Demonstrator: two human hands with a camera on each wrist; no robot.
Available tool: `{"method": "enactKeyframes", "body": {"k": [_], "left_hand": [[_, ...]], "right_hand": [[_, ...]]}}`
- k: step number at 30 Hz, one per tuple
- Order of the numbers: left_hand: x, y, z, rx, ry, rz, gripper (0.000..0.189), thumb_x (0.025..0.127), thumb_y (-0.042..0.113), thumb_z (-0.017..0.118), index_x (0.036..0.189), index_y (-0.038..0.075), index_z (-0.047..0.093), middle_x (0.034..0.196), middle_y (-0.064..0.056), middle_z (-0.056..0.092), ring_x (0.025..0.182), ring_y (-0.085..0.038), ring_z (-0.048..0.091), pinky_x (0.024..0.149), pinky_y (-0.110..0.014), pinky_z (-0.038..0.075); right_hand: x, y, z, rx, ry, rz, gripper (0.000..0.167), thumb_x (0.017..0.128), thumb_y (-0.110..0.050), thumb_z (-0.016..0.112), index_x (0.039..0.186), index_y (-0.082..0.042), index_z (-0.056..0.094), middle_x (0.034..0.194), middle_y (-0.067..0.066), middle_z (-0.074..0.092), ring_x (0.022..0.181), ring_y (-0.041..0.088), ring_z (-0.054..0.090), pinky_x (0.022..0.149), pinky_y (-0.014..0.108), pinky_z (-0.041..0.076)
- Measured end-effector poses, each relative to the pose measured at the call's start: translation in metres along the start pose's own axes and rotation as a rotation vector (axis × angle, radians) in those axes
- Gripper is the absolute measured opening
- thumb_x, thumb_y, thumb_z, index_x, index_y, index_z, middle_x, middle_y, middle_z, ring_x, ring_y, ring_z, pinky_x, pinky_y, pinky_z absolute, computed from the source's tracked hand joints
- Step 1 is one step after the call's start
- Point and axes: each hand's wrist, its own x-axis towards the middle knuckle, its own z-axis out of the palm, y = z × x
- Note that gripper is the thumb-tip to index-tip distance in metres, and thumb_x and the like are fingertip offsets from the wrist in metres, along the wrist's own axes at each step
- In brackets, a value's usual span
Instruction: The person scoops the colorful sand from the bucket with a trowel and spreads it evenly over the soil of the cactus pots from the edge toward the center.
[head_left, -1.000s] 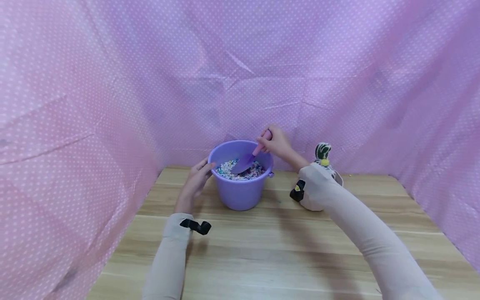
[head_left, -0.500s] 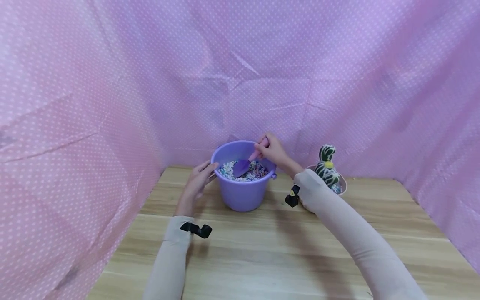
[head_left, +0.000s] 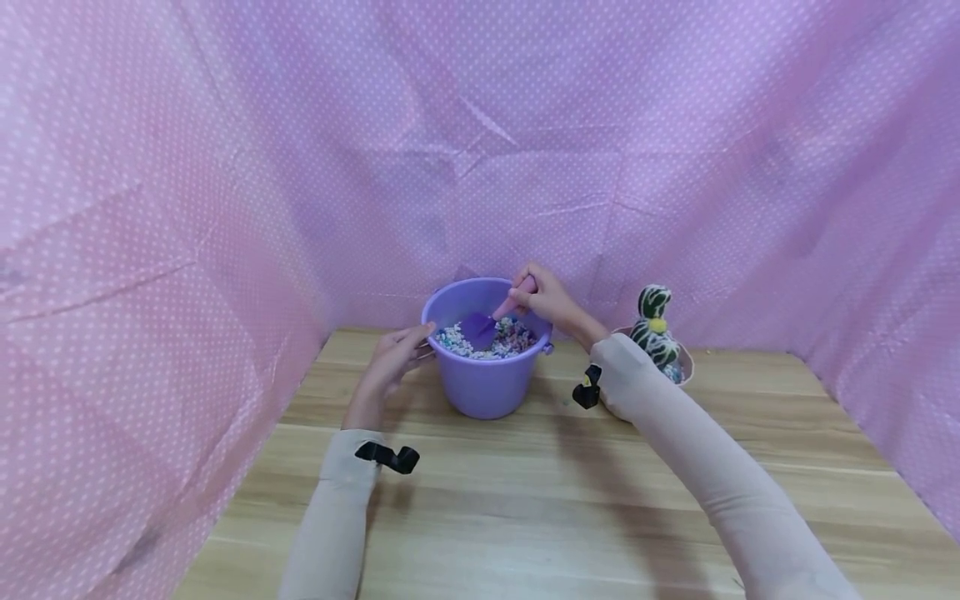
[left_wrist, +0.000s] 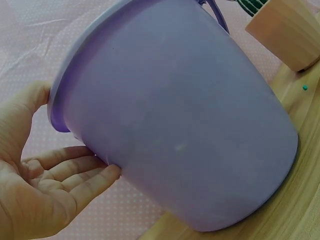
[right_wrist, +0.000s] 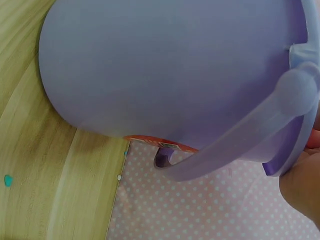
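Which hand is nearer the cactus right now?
Right. The right hand, gripping the shovel, is above the side of the bucket toward the cactus; the left hand holds the bucket's opposite side, farther away.

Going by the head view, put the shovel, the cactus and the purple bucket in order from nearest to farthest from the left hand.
1. Purple bucket: touching the left hand, to its right.
2. Shovel: blade inside the bucket, handle in the right hand.
3. Cactus: farther right, beyond the bucket.
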Motion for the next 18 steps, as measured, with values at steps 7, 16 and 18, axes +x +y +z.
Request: {"method": "enactKeyframes", "body": {"k": [7,16,18], "left_hand": [[0.001,-0.002,0.002,-0.006,0.010,0.015,0.057,0.101,0.027,0.063,0.142,-0.010,0.050,0.144,-0.030,0.055,0.132,-0.041,0.057,0.109,-0.041,0.053],[-0.002,-0.001,0.004,-0.013,0.027,0.009,0.058,0.101,0.026,0.063,0.142,-0.011,0.049,0.143,-0.030,0.056,0.134,-0.042,0.055,0.111,-0.044,0.050],[-0.002,0.000,0.004,-0.006,0.026,0.006,0.058,0.101,0.027,0.062,0.143,-0.011,0.049,0.144,-0.029,0.055,0.133,-0.040,0.057,0.111,-0.043,0.051]], "right_hand": [[-0.001,-0.005,-0.003,0.043,-0.056,0.043,0.007,0.103,-0.003,0.054,0.100,0.000,0.049,0.097,0.030,0.073,0.075,0.028,0.070,0.074,0.037,0.061],[0.000,-0.013,-0.002,-0.052,-0.075,0.188,0.015,0.102,-0.014,0.061,0.102,-0.003,0.052,0.090,0.019,0.078,0.078,0.030,0.069,0.082,0.046,0.061],[0.001,-0.014,-0.001,-0.079,-0.063,0.216,0.018,0.101,-0.016,0.064,0.104,-0.002,0.054,0.089,0.017,0.078,0.078,0.029,0.069,0.087,0.051,0.060]]}}
